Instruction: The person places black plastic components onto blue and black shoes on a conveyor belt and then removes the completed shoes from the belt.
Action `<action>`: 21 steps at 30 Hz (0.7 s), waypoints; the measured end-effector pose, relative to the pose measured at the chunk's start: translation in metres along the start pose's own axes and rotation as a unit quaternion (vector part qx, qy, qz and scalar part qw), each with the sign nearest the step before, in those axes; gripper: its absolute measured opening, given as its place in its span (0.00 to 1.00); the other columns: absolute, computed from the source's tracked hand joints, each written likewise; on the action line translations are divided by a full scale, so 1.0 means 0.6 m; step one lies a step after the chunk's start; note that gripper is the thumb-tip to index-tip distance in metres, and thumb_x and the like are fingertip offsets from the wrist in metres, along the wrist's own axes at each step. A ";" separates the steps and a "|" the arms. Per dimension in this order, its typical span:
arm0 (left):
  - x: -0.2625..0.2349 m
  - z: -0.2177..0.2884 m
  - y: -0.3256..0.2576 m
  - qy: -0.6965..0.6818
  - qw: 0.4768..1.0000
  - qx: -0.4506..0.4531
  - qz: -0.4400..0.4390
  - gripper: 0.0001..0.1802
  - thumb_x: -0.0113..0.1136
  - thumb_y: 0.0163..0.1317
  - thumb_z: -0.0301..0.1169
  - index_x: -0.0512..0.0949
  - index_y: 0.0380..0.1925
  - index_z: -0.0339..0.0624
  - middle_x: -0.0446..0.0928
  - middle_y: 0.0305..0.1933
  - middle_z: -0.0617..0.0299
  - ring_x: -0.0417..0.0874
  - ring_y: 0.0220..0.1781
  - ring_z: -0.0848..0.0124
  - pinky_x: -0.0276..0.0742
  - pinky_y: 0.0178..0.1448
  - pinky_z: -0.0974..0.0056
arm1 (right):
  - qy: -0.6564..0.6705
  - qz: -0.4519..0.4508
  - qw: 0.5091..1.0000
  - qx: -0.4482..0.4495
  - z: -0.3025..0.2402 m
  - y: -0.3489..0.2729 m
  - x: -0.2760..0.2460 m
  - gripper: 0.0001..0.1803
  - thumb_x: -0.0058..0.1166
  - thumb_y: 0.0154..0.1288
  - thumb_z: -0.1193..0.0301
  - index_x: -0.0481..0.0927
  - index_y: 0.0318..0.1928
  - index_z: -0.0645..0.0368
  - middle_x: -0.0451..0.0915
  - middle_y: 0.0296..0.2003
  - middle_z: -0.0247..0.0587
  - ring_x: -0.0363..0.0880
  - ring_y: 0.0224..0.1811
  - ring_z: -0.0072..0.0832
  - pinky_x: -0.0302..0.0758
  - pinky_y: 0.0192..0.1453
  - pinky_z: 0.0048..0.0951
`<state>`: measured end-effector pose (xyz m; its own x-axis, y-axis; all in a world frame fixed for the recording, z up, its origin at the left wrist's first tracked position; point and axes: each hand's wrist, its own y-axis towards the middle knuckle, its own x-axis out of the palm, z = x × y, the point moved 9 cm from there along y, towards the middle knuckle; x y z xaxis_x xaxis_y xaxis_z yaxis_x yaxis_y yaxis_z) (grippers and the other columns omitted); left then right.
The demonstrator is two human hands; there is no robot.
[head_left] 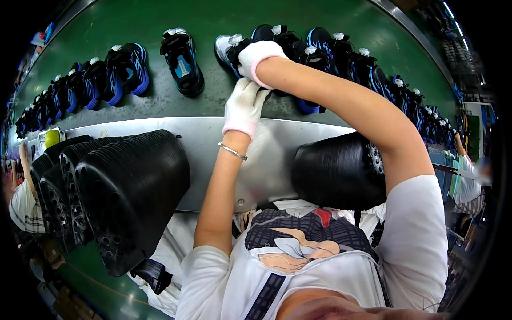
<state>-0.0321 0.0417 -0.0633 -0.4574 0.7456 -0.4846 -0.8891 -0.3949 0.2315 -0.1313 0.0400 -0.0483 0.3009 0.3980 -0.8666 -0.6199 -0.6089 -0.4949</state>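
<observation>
A sneaker (223,53) with a pale blue and white side lies on the green belt ahead of me, mostly covered by my hands. My right hand (260,57), in a white knit glove, reaches across from the right and is closed over its upper. At the shoe's near end, my left hand (244,105), gloved the same way, is closed on it just below the right hand; its fingertips are partly hidden. To the left stands a single black sneaker (182,63) with a light blue insole. Close to my right hand, another black sneaker (316,38) has blue stripes.
Rows of black and blue sneakers (128,69) line the green belt (133,24) on both sides. On the metal ledge (213,160) sit nested black perforated plastic pieces (138,181) at left and another such stack (336,170) at right. Other people are at both far edges.
</observation>
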 end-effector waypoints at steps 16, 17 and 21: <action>0.054 -0.057 0.040 0.188 0.947 -0.117 -0.233 0.19 0.58 0.57 0.49 0.83 0.39 0.50 0.82 0.41 0.51 0.81 0.45 0.53 0.78 0.50 0.54 | 0.221 -0.030 0.972 0.076 -0.010 0.041 0.021 0.20 0.37 0.64 0.63 0.83 0.44 0.54 0.82 0.47 0.44 0.81 0.48 0.39 0.75 0.55 0.36; 0.053 -0.060 0.039 0.192 0.947 -0.116 -0.229 0.19 0.58 0.57 0.49 0.83 0.39 0.50 0.82 0.41 0.51 0.81 0.45 0.53 0.78 0.50 0.54 | 0.237 -0.029 0.967 0.092 -0.007 0.028 0.017 0.19 0.38 0.64 0.63 0.83 0.44 0.53 0.82 0.47 0.43 0.81 0.48 0.38 0.74 0.55 0.36; 0.068 -0.040 0.050 0.189 0.954 -0.052 -0.228 0.17 0.57 0.57 0.45 0.82 0.41 0.50 0.81 0.44 0.52 0.80 0.48 0.54 0.76 0.52 0.54 | -0.081 -0.104 0.989 -0.068 -0.012 0.039 0.042 0.23 0.44 0.66 0.56 0.77 0.52 0.59 0.81 0.47 0.48 0.80 0.48 0.43 0.76 0.52 0.37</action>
<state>-0.0768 0.0476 -0.0963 0.0334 0.6126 -0.7897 -0.9784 -0.1412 -0.1510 -0.1328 0.0308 -0.0823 0.2850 0.6229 -0.7286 -0.4505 -0.5838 -0.6754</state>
